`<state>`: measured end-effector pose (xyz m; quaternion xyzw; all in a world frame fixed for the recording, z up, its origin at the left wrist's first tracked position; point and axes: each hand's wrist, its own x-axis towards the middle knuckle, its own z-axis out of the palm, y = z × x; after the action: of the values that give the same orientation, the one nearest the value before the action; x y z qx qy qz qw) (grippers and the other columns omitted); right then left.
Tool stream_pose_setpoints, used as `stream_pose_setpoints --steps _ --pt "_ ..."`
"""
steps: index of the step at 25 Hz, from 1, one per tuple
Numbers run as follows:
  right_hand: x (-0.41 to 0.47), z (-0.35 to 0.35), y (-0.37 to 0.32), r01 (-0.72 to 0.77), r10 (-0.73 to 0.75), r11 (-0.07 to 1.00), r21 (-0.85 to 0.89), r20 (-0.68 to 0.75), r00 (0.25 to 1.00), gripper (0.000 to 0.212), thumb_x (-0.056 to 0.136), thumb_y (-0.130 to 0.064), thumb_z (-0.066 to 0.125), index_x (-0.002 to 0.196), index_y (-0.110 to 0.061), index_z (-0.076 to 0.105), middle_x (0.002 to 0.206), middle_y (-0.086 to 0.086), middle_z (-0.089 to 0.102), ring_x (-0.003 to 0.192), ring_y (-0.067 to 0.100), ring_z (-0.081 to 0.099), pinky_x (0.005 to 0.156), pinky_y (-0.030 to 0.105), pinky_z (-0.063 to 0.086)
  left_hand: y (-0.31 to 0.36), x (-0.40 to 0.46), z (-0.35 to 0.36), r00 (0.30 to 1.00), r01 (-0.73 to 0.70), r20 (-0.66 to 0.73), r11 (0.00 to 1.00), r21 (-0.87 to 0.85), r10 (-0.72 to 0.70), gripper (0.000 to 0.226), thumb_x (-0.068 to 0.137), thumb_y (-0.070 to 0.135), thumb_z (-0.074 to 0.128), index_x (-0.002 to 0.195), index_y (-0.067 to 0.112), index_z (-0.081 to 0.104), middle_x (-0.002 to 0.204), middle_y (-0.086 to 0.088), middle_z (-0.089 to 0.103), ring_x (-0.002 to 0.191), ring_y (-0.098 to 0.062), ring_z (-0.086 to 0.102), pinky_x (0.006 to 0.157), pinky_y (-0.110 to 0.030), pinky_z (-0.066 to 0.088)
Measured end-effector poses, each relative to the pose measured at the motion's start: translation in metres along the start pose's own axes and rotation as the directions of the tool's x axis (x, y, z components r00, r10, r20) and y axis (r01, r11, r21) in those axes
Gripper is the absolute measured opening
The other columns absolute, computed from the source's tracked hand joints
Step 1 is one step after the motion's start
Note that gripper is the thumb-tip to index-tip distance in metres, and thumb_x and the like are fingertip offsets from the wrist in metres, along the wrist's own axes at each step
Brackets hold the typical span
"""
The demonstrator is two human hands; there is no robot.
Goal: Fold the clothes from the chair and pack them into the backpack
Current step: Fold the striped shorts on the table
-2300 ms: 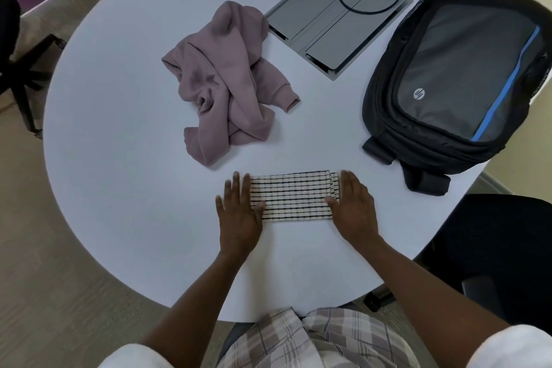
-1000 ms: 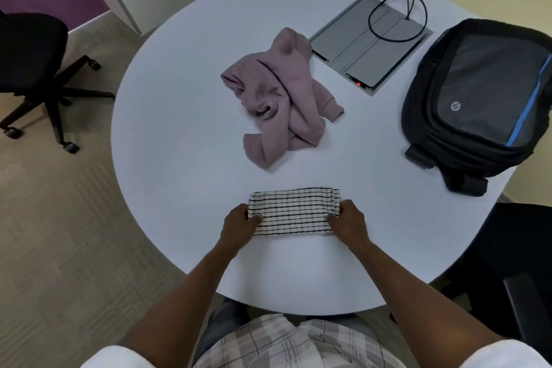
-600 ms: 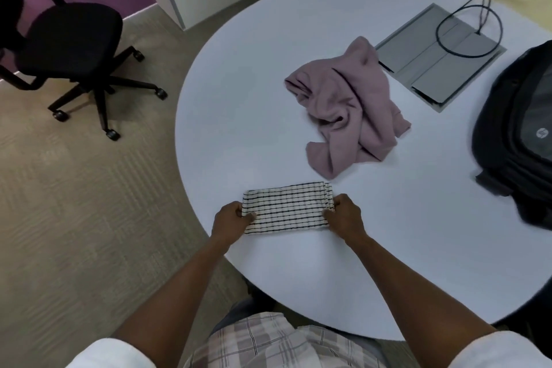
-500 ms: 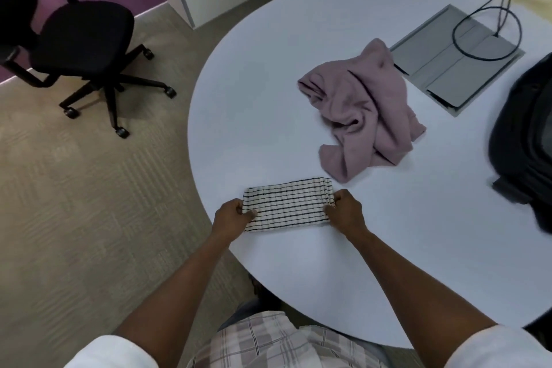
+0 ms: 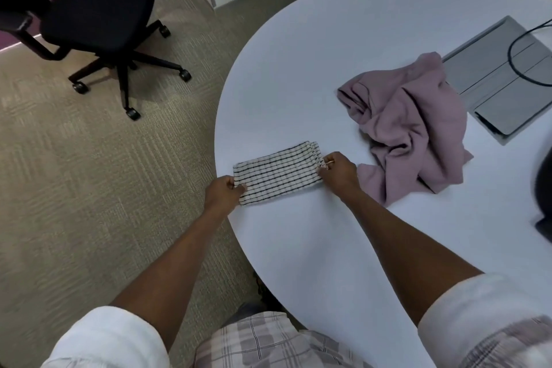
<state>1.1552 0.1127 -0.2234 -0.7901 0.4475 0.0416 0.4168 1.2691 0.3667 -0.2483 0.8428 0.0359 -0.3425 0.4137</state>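
Backpack (image 5: 542,188) logo now out of view

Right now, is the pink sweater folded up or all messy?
Messy. The pink sweater lies crumpled in a heap on the table, not folded.

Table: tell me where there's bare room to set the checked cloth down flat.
Widest bare patch: far side of the table, beyond the checked cloth and left of the pink sweater. Another lies near the person, right of the right hand, below the sweater. Crowded: the right, with sweater, grey panel and cable.
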Motion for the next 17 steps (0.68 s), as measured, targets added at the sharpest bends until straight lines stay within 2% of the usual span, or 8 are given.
stream_pose_setpoints --steps 4,6,9,11,13,14,15,17 --pt "0.013 0.007 -0.015 0.048 -0.050 0.996 0.075 0.025 0.998 0.034 0.086 -0.014 0.066 0.118 -0.011 0.058 0.111 0.001 0.063 0.103 0.018 0.059 0.081 0.022 0.041 0.011 0.015 -0.005 0.997 0.019 -0.078 0.995 -0.093 -0.027 0.011 0.090 0.017 0.071 0.090 0.007 0.069 0.090 -0.007 0.071 0.087 -0.026 0.072 0.075 -0.042 0.062" --pt "0.014 0.014 -0.016 0.167 -0.168 0.985 0.029 0.008 0.986 0.041 0.086 -0.011 0.066 0.125 -0.011 0.056 0.119 0.004 0.061 0.113 0.021 0.056 0.086 0.023 0.042 0.016 0.019 -0.007 0.994 0.040 -0.097 0.987 -0.154 -0.056 0.010 0.091 0.014 0.070 0.090 0.005 0.067 0.088 -0.007 0.070 0.087 -0.026 0.072 0.067 -0.032 0.062" --pt "0.015 0.024 -0.012 0.302 -0.289 0.946 -0.116 0.119 0.950 0.065 0.085 -0.014 0.067 0.146 -0.018 0.042 0.151 0.006 0.039 0.137 0.022 0.039 0.110 0.037 0.038 0.022 0.026 -0.008 0.994 0.034 -0.100 0.983 -0.181 -0.052 0.016 0.090 0.016 0.071 0.100 0.005 0.064 0.092 -0.006 0.066 0.094 -0.029 0.071 0.069 -0.032 0.061" --pt "0.015 0.028 -0.012 0.317 -0.271 0.916 -0.247 0.205 0.941 0.073 0.087 -0.019 0.065 0.152 -0.026 0.032 0.162 0.002 0.018 0.144 0.023 0.027 0.114 0.039 0.031 0.023 0.026 -0.010 0.974 -0.058 -0.221 0.998 -0.021 0.052 0.040 0.089 0.017 0.072 0.123 0.006 0.055 0.107 -0.007 0.060 0.106 -0.029 0.064 0.083 -0.036 0.057" --pt "0.014 0.031 -0.013 0.323 -0.253 0.883 -0.341 0.234 0.939 0.074 0.089 -0.021 0.062 0.154 -0.026 0.026 0.165 0.001 0.006 0.144 0.028 0.026 0.113 0.039 0.030 0.021 0.019 -0.008 0.890 -0.224 -0.341 0.942 0.251 0.302 0.065 0.087 0.016 0.072 0.142 0.009 0.038 0.133 -0.013 0.047 0.124 -0.026 0.049 0.100 -0.039 0.046" --pt "0.013 0.032 -0.013 0.316 -0.239 0.875 -0.366 0.240 0.941 0.073 0.091 -0.022 0.061 0.154 -0.026 0.025 0.165 0.001 0.003 0.143 0.030 0.025 0.112 0.039 0.029 0.021 0.013 -0.006 0.840 -0.299 -0.326 0.871 0.390 0.434 0.070 0.088 0.018 0.070 0.147 0.012 0.033 0.144 -0.014 0.040 0.132 -0.026 0.041 0.107 -0.040 0.040" --pt "0.013 0.032 -0.013 0.308 -0.227 0.874 -0.377 0.244 0.943 0.073 0.091 -0.022 0.060 0.155 -0.025 0.024 0.165 0.002 0.001 0.142 0.032 0.025 0.112 0.039 0.029 0.020 0.008 -0.002 0.810 -0.353 -0.250 0.782 0.514 0.530 0.071 0.090 0.021 0.067 0.151 0.015 0.030 0.152 -0.012 0.032 0.140 -0.027 0.032 0.113 -0.042 0.033" --pt "0.013 0.034 -0.015 0.295 -0.210 0.876 -0.381 0.249 0.945 0.073 0.091 -0.022 0.060 0.155 -0.024 0.024 0.165 0.003 0.000 0.141 0.034 0.024 0.113 0.040 0.028 0.015 0.002 0.007 0.819 -0.429 0.011 0.598 0.677 0.574 0.070 0.097 0.031 0.056 0.156 0.021 0.021 0.164 -0.008 0.013 0.151 -0.026 0.012 0.122 -0.045 0.016"
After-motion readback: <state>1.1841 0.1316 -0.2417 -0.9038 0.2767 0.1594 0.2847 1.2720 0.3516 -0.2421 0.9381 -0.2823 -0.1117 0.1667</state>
